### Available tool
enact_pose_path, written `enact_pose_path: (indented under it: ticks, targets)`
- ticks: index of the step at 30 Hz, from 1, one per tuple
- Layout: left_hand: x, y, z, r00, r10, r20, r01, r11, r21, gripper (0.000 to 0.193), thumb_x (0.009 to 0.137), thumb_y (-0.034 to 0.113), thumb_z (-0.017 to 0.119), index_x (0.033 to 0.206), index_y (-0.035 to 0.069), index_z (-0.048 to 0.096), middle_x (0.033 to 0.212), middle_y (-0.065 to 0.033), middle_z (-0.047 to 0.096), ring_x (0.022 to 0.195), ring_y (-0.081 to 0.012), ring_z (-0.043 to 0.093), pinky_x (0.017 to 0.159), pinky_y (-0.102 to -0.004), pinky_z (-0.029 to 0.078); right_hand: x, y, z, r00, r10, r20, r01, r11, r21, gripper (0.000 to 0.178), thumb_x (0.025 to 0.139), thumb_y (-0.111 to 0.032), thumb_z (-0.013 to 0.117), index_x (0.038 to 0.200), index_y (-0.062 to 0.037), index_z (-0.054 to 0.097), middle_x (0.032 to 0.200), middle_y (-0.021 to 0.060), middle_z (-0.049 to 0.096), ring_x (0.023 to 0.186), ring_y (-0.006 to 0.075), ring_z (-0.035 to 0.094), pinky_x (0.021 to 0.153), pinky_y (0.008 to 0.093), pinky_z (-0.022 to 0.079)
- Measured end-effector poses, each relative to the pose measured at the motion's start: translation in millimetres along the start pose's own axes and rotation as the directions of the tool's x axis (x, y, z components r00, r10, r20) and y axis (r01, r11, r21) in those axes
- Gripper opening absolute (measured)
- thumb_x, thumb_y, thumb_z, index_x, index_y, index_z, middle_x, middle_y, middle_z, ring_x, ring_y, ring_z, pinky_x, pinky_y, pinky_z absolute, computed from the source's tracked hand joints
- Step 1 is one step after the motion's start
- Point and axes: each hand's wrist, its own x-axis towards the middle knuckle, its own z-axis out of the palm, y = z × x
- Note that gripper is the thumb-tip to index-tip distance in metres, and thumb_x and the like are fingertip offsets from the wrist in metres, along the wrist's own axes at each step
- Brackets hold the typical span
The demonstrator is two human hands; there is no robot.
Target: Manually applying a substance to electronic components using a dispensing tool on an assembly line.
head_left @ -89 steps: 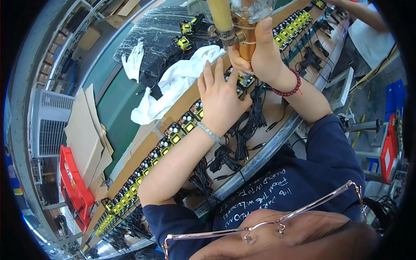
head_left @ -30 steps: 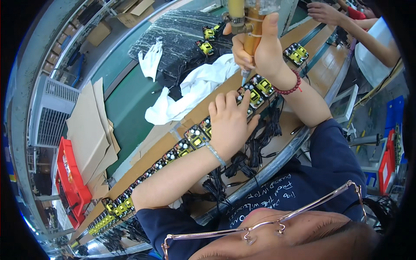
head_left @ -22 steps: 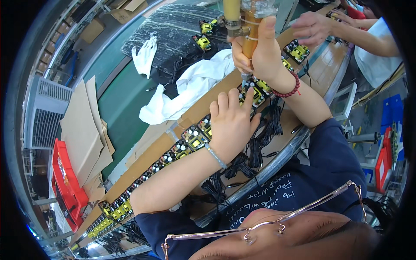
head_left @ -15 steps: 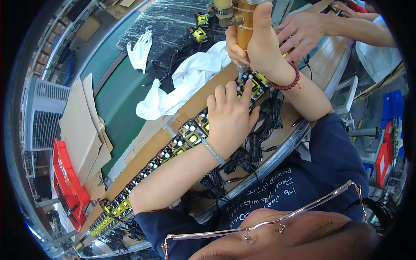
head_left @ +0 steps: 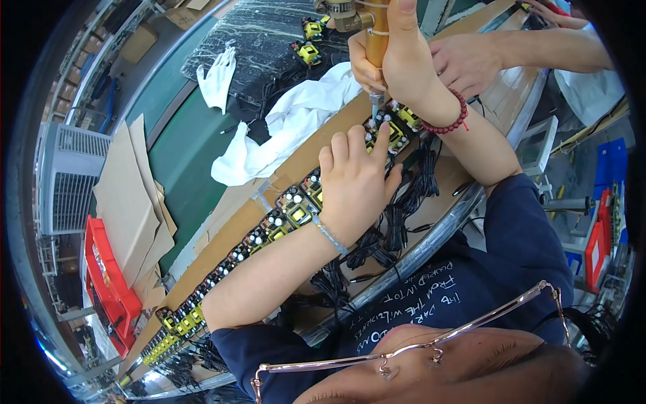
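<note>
My right hand [head_left: 397, 60] is wrapped around an upright brass-coloured electric screwdriver [head_left: 375, 34], its tip pointing down at a small circuit board [head_left: 390, 131] with yellow and black parts. My left hand [head_left: 353, 182] lies flat on the row of circuit boards [head_left: 282, 215], fingers spread, fingertips touching the board under the tip. Black cables [head_left: 390, 222] trail from the boards toward me. Another person's hand [head_left: 464, 60] reaches in from the upper right, close behind my right wrist.
The boards run along a brown wooden strip [head_left: 229, 236] beside a green conveyor belt [head_left: 182, 155]. A white cloth [head_left: 282, 128] and a white glove [head_left: 219, 74] lie on the belt. Cardboard sheets [head_left: 128, 202] and a red bin [head_left: 104, 283] sit at left.
The row of boards has slid left under my hands. My left hand shifted along it and now presses the board under the screwdriver tip. The other person's hand has come in closer.
</note>
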Motion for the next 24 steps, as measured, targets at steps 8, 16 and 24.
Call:
enact_pose_path:
  ticks: [8,16,24]
  targets:
    - [-1,-1,2,1.0,0.004,-0.015,-0.004,1.0,-0.005,0.054,0.071,0.033,0.072,0.12,0.013,0.06,0.099,-0.0091,0.049,0.096,-0.0263,0.045,0.079,-0.0378,0.034,-3,-13,-5,0.997,0.062,-0.054,-0.058,0.996,0.062,0.078,0.081,-0.078,0.022,0.07,-0.0064,0.051,0.041,0.001,0.039,0.032,0.0096,0.038,0.032,0.0221,0.03]
    - [-1,0,1,1.0,0.003,-0.011,-0.003,1.0,0.0,0.054,0.072,0.033,0.071,0.12,0.013,0.06,0.099,-0.0096,0.049,0.097,-0.027,0.045,0.08,-0.0386,0.035,-8,-13,-5,0.999,0.039,-0.003,-0.039,0.999,0.017,0.082,0.079,-0.081,0.019,0.054,-0.007,0.047,0.039,0.0018,0.039,0.031,0.0106,0.039,0.033,0.0224,0.031]
    - [-3,1,0,1.0,-0.001,-0.003,0.001,1.0,-0.006,0.053,0.072,0.033,0.07,0.12,0.012,0.06,0.1,-0.0106,0.05,0.097,-0.0279,0.045,0.081,-0.0389,0.035,-4,-25,-1,0.998,0.043,-0.056,-0.046,0.996,-0.071,0.084,0.078,-0.082,0.017,0.047,-0.0081,0.042,0.039,0.002,0.038,0.031,0.0109,0.039,0.033,0.0233,0.031]
